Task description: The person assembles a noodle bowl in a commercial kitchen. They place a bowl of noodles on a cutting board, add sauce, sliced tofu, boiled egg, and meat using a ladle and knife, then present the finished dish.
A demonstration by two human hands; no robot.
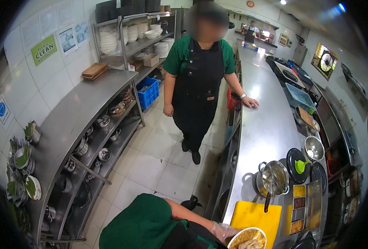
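My left arm, in a green sleeve, reaches right from the lower edge to the steel counter (256, 137). On my left hand (224, 230) is a clear plastic glove, and it grips the left side of a white bowl (264, 237). Yellow-brown food with paler pieces fills the bowl, which overlaps the near edge of a yellow cutting board (254, 215). Just beyond the board stands a two-handled steel pot (284, 189). A utensil with a black handle (267, 203) leans out of it, over the board. My right hand is out of the picture.
A co-worker (200, 74) in a black apron stands ahead, one hand on the counter. Right of the board is a compartmented food container (299, 202); black lids (297, 166) and a steel bowl (314, 148) lie beyond. Shelves of steel pots (105, 155) line the left.
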